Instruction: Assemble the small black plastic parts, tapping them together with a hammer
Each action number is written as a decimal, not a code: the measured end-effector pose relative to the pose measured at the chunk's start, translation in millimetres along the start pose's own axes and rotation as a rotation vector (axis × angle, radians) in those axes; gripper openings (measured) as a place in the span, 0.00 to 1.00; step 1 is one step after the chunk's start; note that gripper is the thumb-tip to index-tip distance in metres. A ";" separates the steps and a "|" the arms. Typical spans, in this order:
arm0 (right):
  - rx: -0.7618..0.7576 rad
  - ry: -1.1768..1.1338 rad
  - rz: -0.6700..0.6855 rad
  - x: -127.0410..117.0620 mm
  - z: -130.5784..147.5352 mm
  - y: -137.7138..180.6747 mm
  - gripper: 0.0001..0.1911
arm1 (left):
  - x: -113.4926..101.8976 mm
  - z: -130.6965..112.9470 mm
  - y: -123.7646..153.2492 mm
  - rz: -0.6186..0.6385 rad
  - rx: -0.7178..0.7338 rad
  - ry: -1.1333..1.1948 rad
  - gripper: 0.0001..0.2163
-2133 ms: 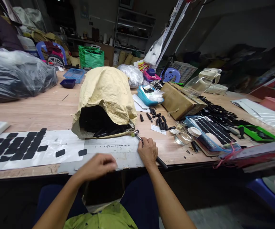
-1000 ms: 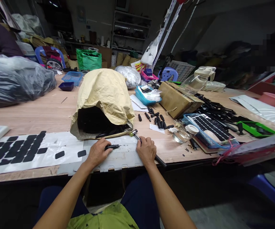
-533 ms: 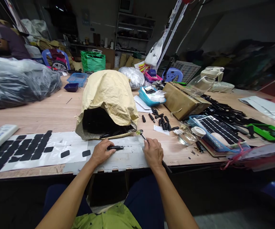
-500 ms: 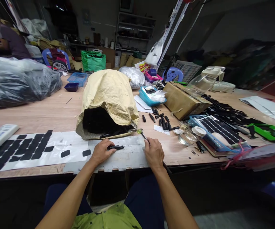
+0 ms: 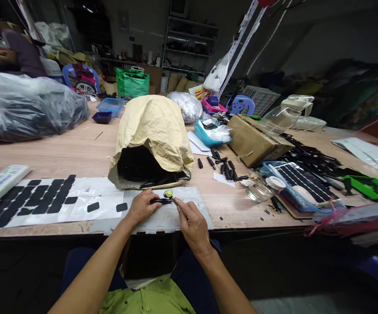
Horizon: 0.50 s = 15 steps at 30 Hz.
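My left hand (image 5: 142, 207) rests on the grey sheet (image 5: 192, 207) at the table's front edge, its fingers closed on a slim black plastic piece (image 5: 161, 201). My right hand (image 5: 193, 225) grips a small hammer (image 5: 169, 193) with a metal shaft and a round yellow-green face. The hammer's head is over the free end of the black piece; whether they touch I cannot tell. Behind both hands lies a yellowish woven sack (image 5: 154, 124), its dark mouth facing me and black pieces inside.
A white strip with black rounded stickers (image 5: 107, 209) lies on the left, under a white box-shaped device (image 5: 7, 181). Black handle-like parts (image 5: 228, 170), a glass jar (image 5: 259, 192), a cardboard box (image 5: 257, 139) and a blue basket (image 5: 302, 192) stand right. A person (image 5: 23, 52) sits far left.
My right hand has moved left with the hammer, bringing its head from beside the sack's right corner to over the black piece. My left hand stays on the sheet.
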State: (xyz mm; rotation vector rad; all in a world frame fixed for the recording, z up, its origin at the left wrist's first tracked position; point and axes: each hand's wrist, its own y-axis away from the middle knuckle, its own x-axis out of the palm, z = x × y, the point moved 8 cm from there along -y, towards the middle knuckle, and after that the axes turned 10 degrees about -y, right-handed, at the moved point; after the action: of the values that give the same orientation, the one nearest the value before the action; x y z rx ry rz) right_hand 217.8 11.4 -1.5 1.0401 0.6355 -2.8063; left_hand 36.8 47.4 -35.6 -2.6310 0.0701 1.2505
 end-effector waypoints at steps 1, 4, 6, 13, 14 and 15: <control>-0.005 0.016 0.004 0.6 0.1 0.6 0.20 | 0.2 0.3 -0.1 0.000 -0.002 0.002 0.06; 0.014 0.060 0.043 3.8 -1.5 1.9 0.20 | 0.8 0.0 -0.2 0.010 -0.013 0.001 0.05; 0.032 0.068 0.054 4.2 -1.6 1.8 0.20 | 0.8 -0.5 -0.2 0.016 -0.018 -0.003 0.05; -0.003 -0.006 0.035 5.0 11.7 -0.6 0.19 | 0.3 -0.9 -0.3 0.028 -0.020 0.000 0.05; -0.006 0.003 0.047 7.5 12.8 0.0 0.19 | 0.2 -1.1 -0.5 0.032 -0.021 0.001 0.04; -0.005 0.016 0.062 10.4 13.2 0.8 0.19 | 0.1 -1.5 -0.7 0.035 -0.022 0.000 0.04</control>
State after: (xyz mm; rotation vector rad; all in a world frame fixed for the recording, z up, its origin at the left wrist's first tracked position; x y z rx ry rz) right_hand 202.0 5.9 0.6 1.0627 0.6011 -2.7447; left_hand 38.1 47.7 -34.7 -2.6590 0.1042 1.2700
